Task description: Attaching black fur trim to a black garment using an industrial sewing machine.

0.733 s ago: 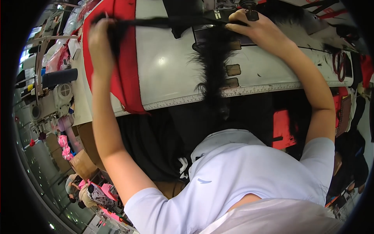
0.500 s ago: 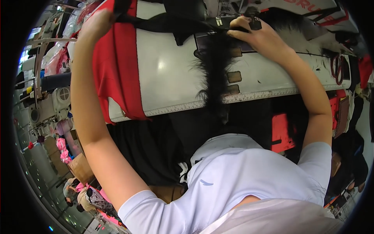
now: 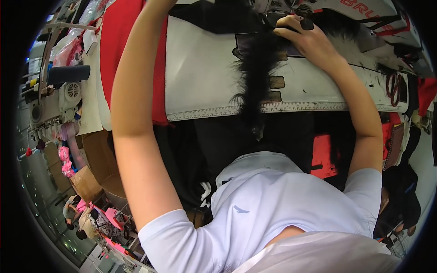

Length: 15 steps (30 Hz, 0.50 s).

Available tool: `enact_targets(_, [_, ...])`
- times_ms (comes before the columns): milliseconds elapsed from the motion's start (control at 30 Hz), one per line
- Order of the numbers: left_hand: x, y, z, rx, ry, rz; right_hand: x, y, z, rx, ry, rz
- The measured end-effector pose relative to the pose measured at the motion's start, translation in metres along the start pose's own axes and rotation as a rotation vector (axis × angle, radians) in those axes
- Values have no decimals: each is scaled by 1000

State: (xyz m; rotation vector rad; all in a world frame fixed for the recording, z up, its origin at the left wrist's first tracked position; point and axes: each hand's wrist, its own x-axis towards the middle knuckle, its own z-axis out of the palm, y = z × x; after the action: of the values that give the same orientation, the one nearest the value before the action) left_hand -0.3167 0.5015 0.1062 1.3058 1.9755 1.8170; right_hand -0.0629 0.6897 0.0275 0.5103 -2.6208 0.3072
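My left hand (image 3: 160, 3) is at the top edge beside a stretch of black fabric (image 3: 207, 16); its fingers lie out of view, so its grip is hidden. At the sewing machine (image 3: 291, 10), my right hand (image 3: 306, 38) has its fingers bent and its thumb and forefinger closed at the upper end of a black fur strip (image 3: 257, 63). This shaggy strip hangs down across the white table and over its front edge toward my lap. The black fabric runs from near my left hand to the machine.
Red fabric (image 3: 119, 45) drapes over the table's left side, partly behind my left arm. A ruler tape (image 3: 214, 111) lines the front edge of the white table (image 3: 195, 73). Red-handled scissors (image 3: 394, 88) lie at right. Cardboard boxes (image 3: 86, 182) and other people are at lower left.
My left hand has moved right and up to the top edge, bringing the black fabric closer to the machine. My right hand stays by the machine, and the view has shifted slightly.
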Motion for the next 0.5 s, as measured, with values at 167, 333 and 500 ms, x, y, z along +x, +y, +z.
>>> enact_targets(167, [-99, 30, -46, -81, 189, -90, -3, 0, -1, -25, 16, 2])
enact_targets(333, [-87, 26, -4, 394, -94, 220, -2, 0, 0, -37, 21, -27])
enact_targets(500, [-39, 10, 36, 858, -661, 927, -2, 0, 0, -45, 11, -20])
